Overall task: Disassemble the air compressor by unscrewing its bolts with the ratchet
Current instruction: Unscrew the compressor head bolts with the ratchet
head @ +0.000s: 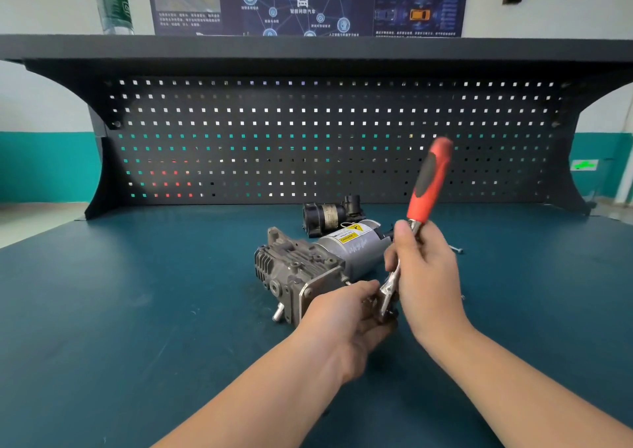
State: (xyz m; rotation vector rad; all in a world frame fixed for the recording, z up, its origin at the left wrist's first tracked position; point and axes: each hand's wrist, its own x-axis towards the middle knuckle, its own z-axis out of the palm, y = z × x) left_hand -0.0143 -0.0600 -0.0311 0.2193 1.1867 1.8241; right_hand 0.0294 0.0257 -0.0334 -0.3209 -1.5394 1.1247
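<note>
Bolt-loosening in hand: right hand (424, 276) grips ratchet (430, 182), left hand (346, 314) pinches its head at air compressor (308, 269) five o'clock; next, swing handle.

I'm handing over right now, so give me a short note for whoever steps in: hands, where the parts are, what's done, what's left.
Right hand: grips the ratchet by its metal shank, red handle tilted up and away, head down by the compressor's near end.
Left hand: fingers curled at the ratchet head; what they pinch is hidden.
Air compressor: lying on its side on the green bench, motor end pointing back right. A black part lies behind it; one loose bolt lies to the right.
Done: judging from the loose bolt, at least one is out.
Left: seat the ratchet on the next bolt and go on unscrewing; the remaining count can't be told.
</note>
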